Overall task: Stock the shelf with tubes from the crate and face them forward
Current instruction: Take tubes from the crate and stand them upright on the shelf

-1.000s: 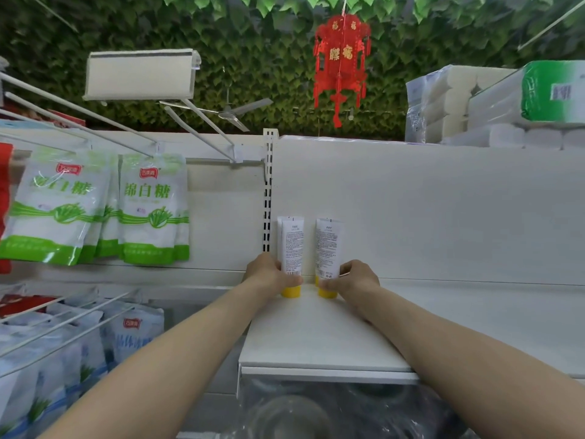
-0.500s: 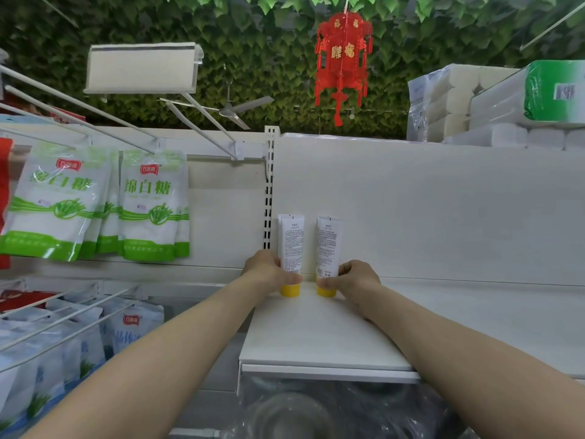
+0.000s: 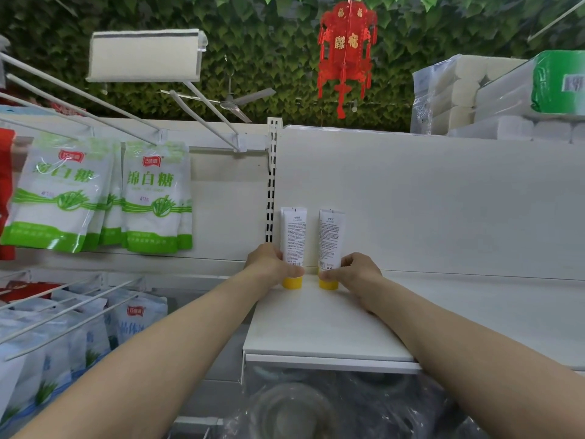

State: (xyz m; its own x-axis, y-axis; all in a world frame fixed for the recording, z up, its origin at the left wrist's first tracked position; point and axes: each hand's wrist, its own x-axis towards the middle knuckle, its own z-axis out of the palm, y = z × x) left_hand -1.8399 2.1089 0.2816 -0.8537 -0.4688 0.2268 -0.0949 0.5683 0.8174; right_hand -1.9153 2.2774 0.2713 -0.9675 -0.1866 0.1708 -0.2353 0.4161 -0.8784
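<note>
Steadying two white tubes at centre frame, we are pinching each just above its round yellow cap: left grip holding the left tube, right grip holding the right tube. Both are standing cap-down on the smooth white shelf. Fine print is facing us, so we are judging that a gentle turn low down, without squeezing the soft plastic, is wanted.

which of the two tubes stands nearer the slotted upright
The left tube, held by the left hand: it stands right beside the slotted upright, while the right tube sits farther along the shelf.
</note>
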